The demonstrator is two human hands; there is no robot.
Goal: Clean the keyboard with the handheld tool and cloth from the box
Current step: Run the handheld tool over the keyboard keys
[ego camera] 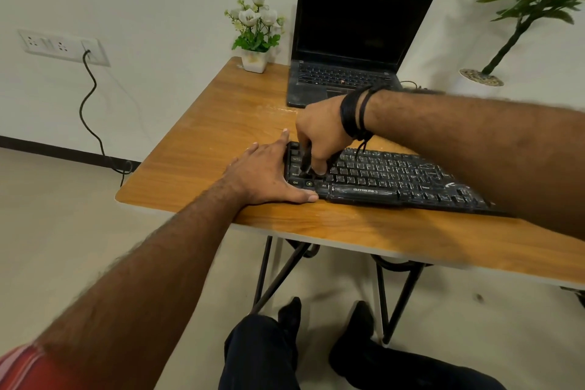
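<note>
Mid-clean: right hand (319, 133) gripping slim dark handheld tool (306, 159), working black plastic keyboard (389, 177); left hand (269, 174) flat, bracing it; cloth unseen, wiping likely remaining.

Red striped sleeve (22, 367), black wrist cords (354, 114), dark trousers (262, 355), black socks (289, 310).

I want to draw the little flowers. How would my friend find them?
Start at the wooden table and go to its far corner by the wall. Left of the open black laptop stands a small white pot of white flowers. The other plant, right of the table, is only green leaves.
</note>
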